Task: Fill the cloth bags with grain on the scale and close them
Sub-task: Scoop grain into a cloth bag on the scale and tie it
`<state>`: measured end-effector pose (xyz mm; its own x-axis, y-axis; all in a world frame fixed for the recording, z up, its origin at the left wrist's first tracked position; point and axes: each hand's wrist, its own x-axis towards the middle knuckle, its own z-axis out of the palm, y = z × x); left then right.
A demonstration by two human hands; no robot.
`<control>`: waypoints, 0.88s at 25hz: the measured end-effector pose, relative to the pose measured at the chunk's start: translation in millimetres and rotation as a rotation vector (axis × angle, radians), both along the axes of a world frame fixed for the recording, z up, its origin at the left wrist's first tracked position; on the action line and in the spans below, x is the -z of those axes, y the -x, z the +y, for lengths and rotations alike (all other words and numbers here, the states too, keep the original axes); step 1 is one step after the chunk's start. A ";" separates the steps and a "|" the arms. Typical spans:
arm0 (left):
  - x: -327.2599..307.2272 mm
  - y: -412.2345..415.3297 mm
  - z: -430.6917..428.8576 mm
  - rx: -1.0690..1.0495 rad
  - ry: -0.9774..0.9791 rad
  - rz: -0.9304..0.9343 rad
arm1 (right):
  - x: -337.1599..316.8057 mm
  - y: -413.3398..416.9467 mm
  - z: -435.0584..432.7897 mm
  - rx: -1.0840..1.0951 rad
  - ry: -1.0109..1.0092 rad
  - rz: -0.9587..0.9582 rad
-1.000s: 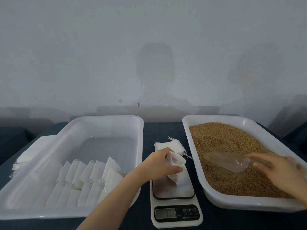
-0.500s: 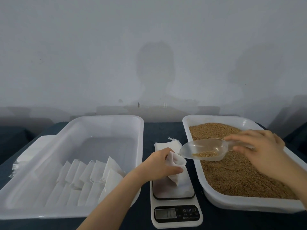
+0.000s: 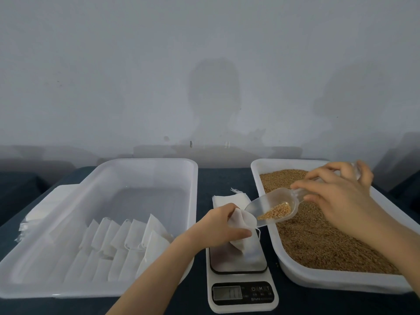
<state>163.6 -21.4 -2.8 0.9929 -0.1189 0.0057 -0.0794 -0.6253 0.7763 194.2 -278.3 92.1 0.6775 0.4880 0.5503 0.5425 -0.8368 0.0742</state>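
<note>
Scoop [image 3: 271,208], gripped by the right hand [image 3: 341,201], has swung from grain [image 3: 318,244] to the cloth bag [image 3: 243,220], pinched open by the left hand [image 3: 218,226]; pouring likely follows.

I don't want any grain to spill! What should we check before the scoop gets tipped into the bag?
1. The cloth bag sits on the scale: ok.
2. The left hand holds the bag's mouth open: ok.
3. The right hand holds the scoop: ok.
4. There is grain in the scoop: ok, a small heap.
5. The scoop's tip is at the bag's mouth: ok.
6. The display can be read: cannot tell, blurred.
</note>
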 end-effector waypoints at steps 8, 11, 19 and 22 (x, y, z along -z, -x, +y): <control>-1.7 0.4 0.8 0.001 0.049 -0.024 | -10.1 5.3 19.5 -0.077 0.106 -0.163; -0.9 -0.4 1.0 -0.003 0.058 -0.012 | -13.9 7.9 25.7 -0.096 0.146 -0.251; -0.1 -1.7 2.4 -0.018 0.034 0.003 | -15.3 18.2 36.2 -0.194 0.258 -0.449; 0.2 -2.0 1.9 -0.016 0.023 -0.001 | -12.8 19.4 34.3 -0.211 0.272 -0.477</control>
